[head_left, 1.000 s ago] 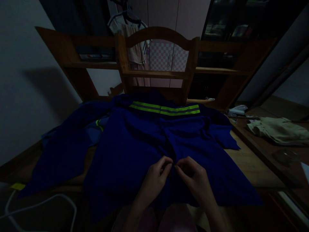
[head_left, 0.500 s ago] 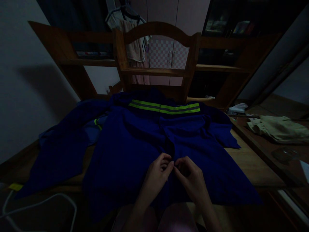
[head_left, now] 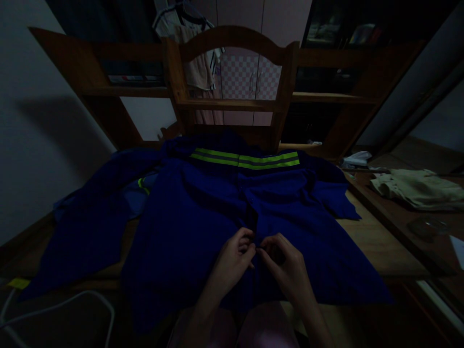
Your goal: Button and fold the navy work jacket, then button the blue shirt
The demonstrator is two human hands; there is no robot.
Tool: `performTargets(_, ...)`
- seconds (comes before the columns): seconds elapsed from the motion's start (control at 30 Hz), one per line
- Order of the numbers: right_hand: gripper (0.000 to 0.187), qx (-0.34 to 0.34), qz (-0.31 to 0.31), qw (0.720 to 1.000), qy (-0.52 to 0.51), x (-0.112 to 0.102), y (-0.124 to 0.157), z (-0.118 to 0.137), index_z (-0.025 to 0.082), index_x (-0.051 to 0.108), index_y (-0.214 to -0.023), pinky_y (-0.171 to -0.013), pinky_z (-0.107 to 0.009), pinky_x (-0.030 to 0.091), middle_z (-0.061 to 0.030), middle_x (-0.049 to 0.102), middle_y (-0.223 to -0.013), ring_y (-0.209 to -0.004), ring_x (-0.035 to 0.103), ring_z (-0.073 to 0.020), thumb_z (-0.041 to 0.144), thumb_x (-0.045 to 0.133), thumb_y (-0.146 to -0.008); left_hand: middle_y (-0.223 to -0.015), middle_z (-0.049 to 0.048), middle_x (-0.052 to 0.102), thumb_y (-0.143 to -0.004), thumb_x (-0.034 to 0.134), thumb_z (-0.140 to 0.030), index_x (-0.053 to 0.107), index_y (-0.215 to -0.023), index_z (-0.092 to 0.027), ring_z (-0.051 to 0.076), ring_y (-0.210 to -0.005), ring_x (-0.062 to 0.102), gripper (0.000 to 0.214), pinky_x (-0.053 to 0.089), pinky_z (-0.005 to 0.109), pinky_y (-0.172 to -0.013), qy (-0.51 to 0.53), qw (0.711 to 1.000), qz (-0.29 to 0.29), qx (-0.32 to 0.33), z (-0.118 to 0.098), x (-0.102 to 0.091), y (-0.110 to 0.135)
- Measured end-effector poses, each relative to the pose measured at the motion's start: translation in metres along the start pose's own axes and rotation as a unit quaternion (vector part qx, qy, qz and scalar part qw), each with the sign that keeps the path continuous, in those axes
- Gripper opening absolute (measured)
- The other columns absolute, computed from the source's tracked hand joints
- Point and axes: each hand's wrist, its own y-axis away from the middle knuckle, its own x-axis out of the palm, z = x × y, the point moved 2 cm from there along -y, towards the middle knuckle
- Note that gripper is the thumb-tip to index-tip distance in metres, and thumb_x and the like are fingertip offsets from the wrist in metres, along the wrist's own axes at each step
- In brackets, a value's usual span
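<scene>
A dark blue work jacket (head_left: 188,222) with a yellow-green reflective stripe (head_left: 245,159) lies spread over a wooden table (head_left: 377,246). My left hand (head_left: 232,263) and my right hand (head_left: 284,268) meet at the jacket's front opening near its lower edge. Each pinches one edge of the fabric, fingertips almost touching. Whatever sits between the fingers is too dark to make out. One sleeve trails off to the left.
A wooden chair back (head_left: 232,87) and shelves stand behind the table. A beige garment (head_left: 420,188) lies on the surface at right, with a white object (head_left: 357,158) nearby. A white cable (head_left: 54,309) loops at lower left. The room is dim.
Both hands stay pinched at the jacket's front opening, fingers shifting slightly closer together. The view has tilted down a little.
</scene>
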Motion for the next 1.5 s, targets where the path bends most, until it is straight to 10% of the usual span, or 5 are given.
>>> performTargets(1.33,0.019,0.029,-0.012,0.998,-0.049,-0.009,0.0,-0.002,0.02,0.059,-0.096,-0.061,-0.023,0.042,-0.0007,0.059,-0.08,-0.068,0.055,-0.0135,0.034,0.062,-0.085,-0.084,0.0006,0.06,-0.081,0.06,-0.03,0.052,-0.106,-0.018,0.008,-0.063,0.05,0.029,0.037,0.018,-0.056,-0.018,0.999,-0.015,0.026,-0.006,0.001,0.002)
performTargets(1.5,0.018,0.062,0.01,0.995,-0.08,-0.011,-0.001,-0.004,0.021,0.061,-0.096,-0.066,-0.023,0.044,-0.0013,0.063,-0.086,-0.075,0.059,-0.0144,0.037,0.053,-0.091,-0.09,-0.0004,0.061,-0.079,0.063,-0.032,0.051,-0.111,-0.025,0.008,-0.06,0.05,0.035,0.039,0.02,-0.055,-0.134,0.986,-0.082,0.05,0.002,0.009,0.009)
